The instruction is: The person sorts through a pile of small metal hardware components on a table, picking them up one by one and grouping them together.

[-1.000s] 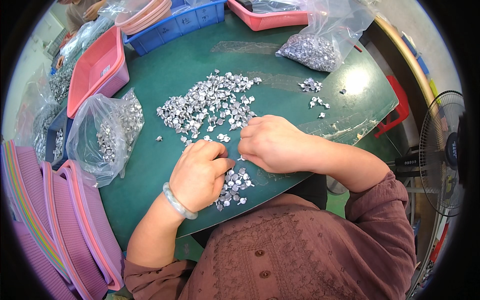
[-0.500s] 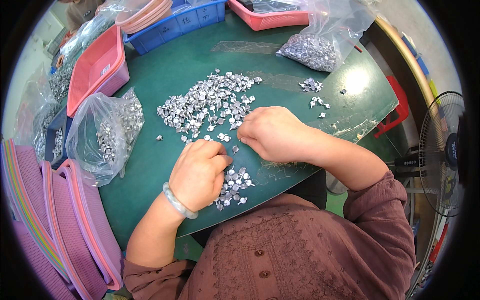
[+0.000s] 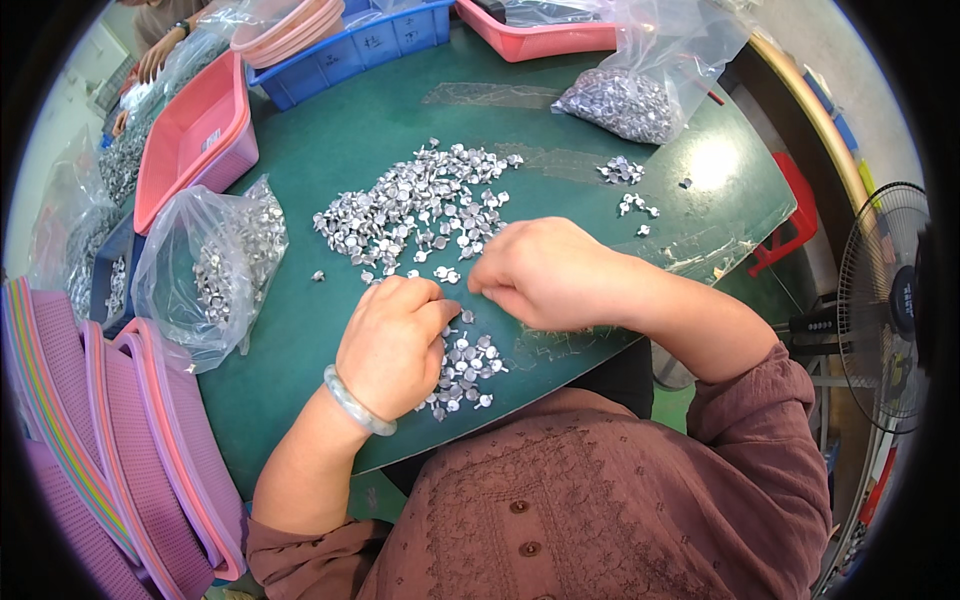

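Note:
A large heap of small silver metal pieces, each with a round flat head and short tabs, lies on the green tabletop. Closer to me is a smaller pile of the same pieces. My left hand, a pale bangle on its wrist, bends over this pile's left side with fingers curled in. Just right of the heap's near end, my right hand is closed, thumb and fingers drawn together. Whatever either hand pinches is hidden by the fingers. One loose piece rests between the hands.
Clear bags of metal pieces stand at left and far right. Pink baskets, a blue crate and stacked purple baskets surround the table. A fan stands at right. Another person's hand shows at top left.
My right hand has shifted slightly left and down, and my left hand slightly up. The loose piece between them now lies nearer the small pile. Another person's hand has come into view at top left.

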Action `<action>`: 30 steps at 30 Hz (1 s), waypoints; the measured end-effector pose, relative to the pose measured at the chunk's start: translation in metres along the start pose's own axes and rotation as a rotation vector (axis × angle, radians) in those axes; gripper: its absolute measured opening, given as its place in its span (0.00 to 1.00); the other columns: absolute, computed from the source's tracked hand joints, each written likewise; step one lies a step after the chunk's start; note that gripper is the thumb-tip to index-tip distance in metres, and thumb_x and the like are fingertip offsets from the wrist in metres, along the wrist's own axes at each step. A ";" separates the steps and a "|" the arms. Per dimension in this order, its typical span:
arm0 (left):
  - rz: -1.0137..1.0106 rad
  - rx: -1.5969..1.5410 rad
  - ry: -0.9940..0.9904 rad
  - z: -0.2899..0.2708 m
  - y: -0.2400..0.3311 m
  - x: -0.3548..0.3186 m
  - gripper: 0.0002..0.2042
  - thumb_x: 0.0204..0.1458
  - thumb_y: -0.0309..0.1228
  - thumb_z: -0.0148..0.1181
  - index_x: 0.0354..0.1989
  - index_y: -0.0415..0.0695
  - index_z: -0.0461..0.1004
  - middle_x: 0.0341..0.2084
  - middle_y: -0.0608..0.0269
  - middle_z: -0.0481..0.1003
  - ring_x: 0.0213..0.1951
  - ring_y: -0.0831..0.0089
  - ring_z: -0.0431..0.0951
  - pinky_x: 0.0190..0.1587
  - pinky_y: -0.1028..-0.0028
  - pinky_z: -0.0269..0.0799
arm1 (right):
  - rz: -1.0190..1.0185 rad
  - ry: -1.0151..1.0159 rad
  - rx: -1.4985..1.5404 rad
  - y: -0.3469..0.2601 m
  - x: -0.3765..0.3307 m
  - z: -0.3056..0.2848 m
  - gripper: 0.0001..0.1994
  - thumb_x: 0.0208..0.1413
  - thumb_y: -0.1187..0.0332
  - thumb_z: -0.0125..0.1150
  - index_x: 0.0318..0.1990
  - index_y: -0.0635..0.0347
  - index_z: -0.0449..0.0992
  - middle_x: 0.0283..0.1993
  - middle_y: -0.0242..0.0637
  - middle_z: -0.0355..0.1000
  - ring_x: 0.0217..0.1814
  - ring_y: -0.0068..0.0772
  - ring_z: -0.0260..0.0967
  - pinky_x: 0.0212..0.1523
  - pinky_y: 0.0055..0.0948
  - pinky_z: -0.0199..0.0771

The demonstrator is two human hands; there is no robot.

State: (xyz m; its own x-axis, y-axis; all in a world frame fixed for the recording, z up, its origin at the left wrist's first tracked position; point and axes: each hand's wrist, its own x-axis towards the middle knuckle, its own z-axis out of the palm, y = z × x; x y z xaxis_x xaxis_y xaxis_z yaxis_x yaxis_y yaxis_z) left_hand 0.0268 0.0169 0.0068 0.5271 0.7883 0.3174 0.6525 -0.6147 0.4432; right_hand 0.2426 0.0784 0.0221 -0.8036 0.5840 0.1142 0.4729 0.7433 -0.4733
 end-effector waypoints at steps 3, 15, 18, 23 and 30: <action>-0.025 0.002 -0.023 0.000 0.001 0.000 0.14 0.40 0.19 0.57 0.37 0.41 0.81 0.31 0.59 0.73 0.37 0.59 0.73 0.43 0.63 0.69 | -0.036 0.062 -0.098 0.002 0.006 0.004 0.05 0.51 0.69 0.59 0.34 0.56 0.79 0.31 0.38 0.75 0.39 0.45 0.74 0.41 0.41 0.74; -0.018 -0.026 -0.131 -0.006 0.003 -0.001 0.15 0.41 0.19 0.55 0.37 0.44 0.82 0.28 0.60 0.71 0.36 0.59 0.72 0.43 0.63 0.68 | -0.138 0.010 -0.099 0.005 0.014 0.011 0.04 0.47 0.69 0.62 0.30 0.56 0.77 0.29 0.37 0.70 0.38 0.44 0.71 0.39 0.40 0.72; -0.018 -0.004 -0.122 -0.006 0.001 -0.001 0.15 0.40 0.19 0.55 0.37 0.43 0.82 0.28 0.60 0.71 0.36 0.59 0.72 0.43 0.63 0.68 | -0.188 -0.009 -0.089 0.005 0.010 0.007 0.04 0.46 0.69 0.63 0.30 0.56 0.77 0.29 0.36 0.70 0.38 0.44 0.70 0.39 0.40 0.72; -0.010 0.005 -0.075 -0.006 0.000 -0.002 0.13 0.39 0.19 0.55 0.34 0.42 0.81 0.28 0.60 0.71 0.35 0.59 0.72 0.42 0.63 0.69 | -0.172 0.023 -0.079 0.005 0.005 0.004 0.04 0.46 0.70 0.64 0.30 0.56 0.77 0.30 0.35 0.69 0.39 0.43 0.69 0.40 0.39 0.71; -0.034 0.007 -0.065 -0.005 -0.001 -0.002 0.13 0.39 0.19 0.55 0.33 0.42 0.81 0.29 0.60 0.72 0.35 0.59 0.72 0.42 0.63 0.69 | -0.185 0.018 -0.080 0.005 0.004 0.004 0.04 0.50 0.67 0.62 0.28 0.56 0.78 0.30 0.36 0.70 0.41 0.43 0.71 0.42 0.40 0.72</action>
State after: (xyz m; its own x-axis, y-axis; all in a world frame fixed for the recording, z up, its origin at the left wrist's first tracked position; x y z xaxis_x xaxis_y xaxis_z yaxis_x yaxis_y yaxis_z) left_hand 0.0228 0.0162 0.0105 0.5386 0.8054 0.2474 0.6741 -0.5881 0.4469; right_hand 0.2401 0.0831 0.0164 -0.8734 0.4401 0.2087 0.3454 0.8617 -0.3717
